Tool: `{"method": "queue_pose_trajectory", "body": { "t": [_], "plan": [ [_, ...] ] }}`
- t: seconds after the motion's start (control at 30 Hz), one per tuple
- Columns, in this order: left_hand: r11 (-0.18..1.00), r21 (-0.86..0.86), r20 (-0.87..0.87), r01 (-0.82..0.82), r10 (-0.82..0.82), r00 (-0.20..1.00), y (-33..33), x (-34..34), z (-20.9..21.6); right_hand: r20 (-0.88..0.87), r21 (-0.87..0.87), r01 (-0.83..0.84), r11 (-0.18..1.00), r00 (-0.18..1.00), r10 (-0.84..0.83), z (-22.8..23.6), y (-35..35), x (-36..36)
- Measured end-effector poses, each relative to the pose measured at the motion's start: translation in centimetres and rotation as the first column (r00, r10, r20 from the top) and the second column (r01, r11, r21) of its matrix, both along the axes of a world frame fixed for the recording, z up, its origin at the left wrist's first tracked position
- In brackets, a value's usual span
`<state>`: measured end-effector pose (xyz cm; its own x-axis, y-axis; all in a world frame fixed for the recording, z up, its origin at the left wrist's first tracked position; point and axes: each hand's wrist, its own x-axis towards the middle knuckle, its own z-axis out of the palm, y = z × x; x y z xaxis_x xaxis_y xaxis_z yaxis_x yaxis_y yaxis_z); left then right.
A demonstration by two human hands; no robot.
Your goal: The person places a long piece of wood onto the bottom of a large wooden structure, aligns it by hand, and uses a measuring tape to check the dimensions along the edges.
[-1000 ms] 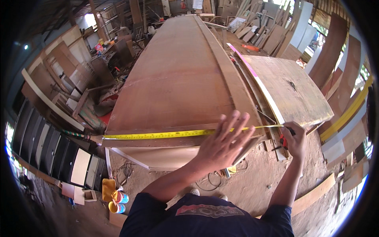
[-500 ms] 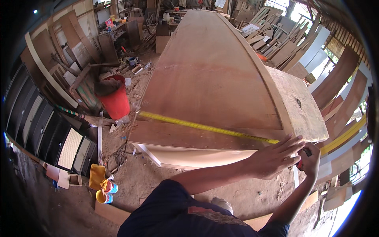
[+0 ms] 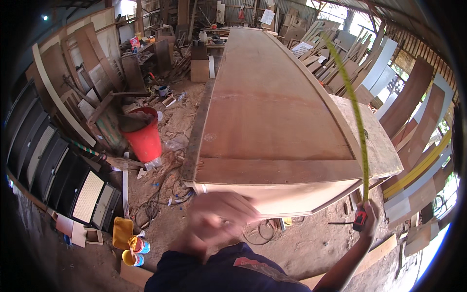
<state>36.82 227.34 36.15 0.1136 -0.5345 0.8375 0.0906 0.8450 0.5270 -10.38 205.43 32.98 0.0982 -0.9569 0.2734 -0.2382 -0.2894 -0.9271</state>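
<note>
We see the red and black tape measure (image 3: 360, 221) low on the right, off the near right corner of the long panel (image 3: 275, 112). Our right hand (image 3: 371, 220) grasps it, fingers wrapped about the case, which sits on their left side. A thin black strap (image 3: 340, 223) sticks out from the case to the left.

The yellow blade (image 3: 361, 131) sets the main line here: its long axis runs up and away from the right fingers, bowing left toward its far end, which shows in front of the scrap wood (image 3: 340, 63). In our view it crosses the panel's right edge and the board (image 3: 384, 146) beside it; we cannot tell whether it touches either.

The right hand is plainly the nearer one, being on the tape itself. Our left hand (image 3: 221, 214) is well apart, to the left of the case, before the panel's near left end. It is badly blurred, so we cannot tell whether its fingers are clenched or released, though nothing shows in them.

Farther left, a red bucket (image 3: 145, 138) stands on the dirt floor (image 3: 187, 109).
</note>
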Motion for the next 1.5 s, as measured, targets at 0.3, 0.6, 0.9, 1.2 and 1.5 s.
{"method": "queue_pose_trajectory", "body": {
  "t": [0.3,0.6,0.9,1.2,1.5],
  "plan": [
    [0.701,0.036,0.484,-0.712,0.611,0.627,-3.2,19.1,-4.0,0.414,0.186,0.023,0.982,0.905,-0.100,-11.4,12.5,-0.1],
    [0.815,-0.183,0.420,-0.550,0.570,0.706,-7.9,21.0,-5.2,0.628,0.355,0.166,0.920,0.686,-0.367,-13.2,24.1,8.4],
    [0.853,-0.361,0.486,-0.378,0.518,0.704,-9.9,23.0,-7.6,0.744,0.400,0.118,0.909,0.537,-0.397,-10.8,25.5,30.7],
    [0.891,-0.340,0.560,-0.302,0.449,0.696,-10.2,24.4,-6.7,0.473,0.289,0.069,0.955,0.857,-0.205,-0.7,23.1,45.1],
    [0.921,-0.304,0.637,-0.243,0.386,0.667,-9.7,24.8,-5.5,0.579,0.195,0.214,0.957,0.763,-0.288,0.9,21.6,47.4]
  ]
}}
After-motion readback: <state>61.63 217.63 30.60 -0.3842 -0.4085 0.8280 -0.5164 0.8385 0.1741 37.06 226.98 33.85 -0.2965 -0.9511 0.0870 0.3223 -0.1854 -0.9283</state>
